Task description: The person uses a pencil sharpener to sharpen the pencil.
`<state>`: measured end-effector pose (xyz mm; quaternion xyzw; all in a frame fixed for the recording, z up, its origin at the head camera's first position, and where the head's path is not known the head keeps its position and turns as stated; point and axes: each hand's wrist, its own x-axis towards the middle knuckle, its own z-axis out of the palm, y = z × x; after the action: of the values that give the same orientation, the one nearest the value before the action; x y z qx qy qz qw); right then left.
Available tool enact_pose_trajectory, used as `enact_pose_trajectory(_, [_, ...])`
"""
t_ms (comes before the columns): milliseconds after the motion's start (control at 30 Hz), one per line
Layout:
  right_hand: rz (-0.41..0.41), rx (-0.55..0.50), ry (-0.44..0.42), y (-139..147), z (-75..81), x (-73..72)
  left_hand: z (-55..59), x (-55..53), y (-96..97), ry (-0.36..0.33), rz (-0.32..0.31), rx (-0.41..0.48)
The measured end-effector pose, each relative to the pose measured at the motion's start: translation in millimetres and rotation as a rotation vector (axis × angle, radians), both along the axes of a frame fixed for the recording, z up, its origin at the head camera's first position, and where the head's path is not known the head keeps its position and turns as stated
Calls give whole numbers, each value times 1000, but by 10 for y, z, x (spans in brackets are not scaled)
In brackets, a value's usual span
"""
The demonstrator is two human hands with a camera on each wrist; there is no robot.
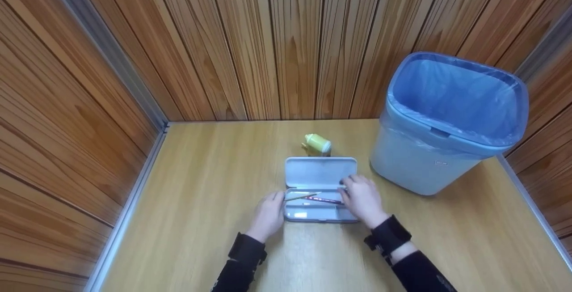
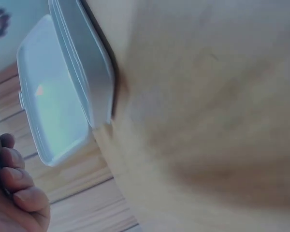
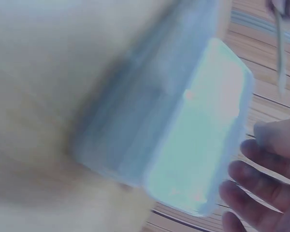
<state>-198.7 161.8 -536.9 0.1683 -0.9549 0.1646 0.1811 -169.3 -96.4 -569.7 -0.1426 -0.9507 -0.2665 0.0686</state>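
Note:
An open pale blue-grey pencil case [image 1: 321, 172] lies on the table, its lid tipped back. My left hand [image 1: 269, 213] is at the case's left end and pinches a thin yellowish pencil [image 1: 297, 197], which reaches over the tray. In the right wrist view this pencil [image 3: 280, 53] points down from the left fingers. A dark reddish pen [image 1: 322, 200] shows at the tray, its right end close to my right hand. My right hand [image 1: 363, 198] is over the case's right end; in its wrist view the fingers [image 3: 261, 183] are spread and loosely bent, nothing between them.
Behind the lid lies a small yellow-green bottle [image 1: 318, 143]. A large blue bin [image 1: 415, 162] with a plastic liner stands to the right. Wood-panelled walls [image 1: 290, 50] border the table [image 1: 214, 167] at the back and both sides.

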Motion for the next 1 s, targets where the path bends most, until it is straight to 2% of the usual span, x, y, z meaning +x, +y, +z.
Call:
enact_pose_trajectory(100, [-5,-18,19,-50,208,-269,-27,-11,-80,37,22,19])
enact_pose_trajectory(167, [-12,-36,-14,-98,326,-459,-43,-14,-125,63,35,30])
enact_pose_trajectory(333, [-43,-47,-238,-249,485,-903,-92,0,-208,153,66,19])
enact_pose_trajectory(400, [-60,-45,-333,-306,488,-1047,-112,19,-231,180,68,19])
enact_pose_trajectory(500, [-83,-35,-427,-375,446,-1214,-133,56,-263,201,71,27])
enact_pose_trajectory(700, [-119,-1,-562,-449,345,-1500,-120,67,-330,183,107,48])
enact_pose_trajectory(867, [-143,-25,-654,-529,242,-1621,-63,135,-447,89,144,44])
enact_pose_trajectory(933, [-151,-48,-684,-558,208,-1641,-59,150,-491,98,152,43])
enact_pose_trajectory(1000, [-151,-58,-700,-575,166,-1665,-71,146,-516,143,157,50])
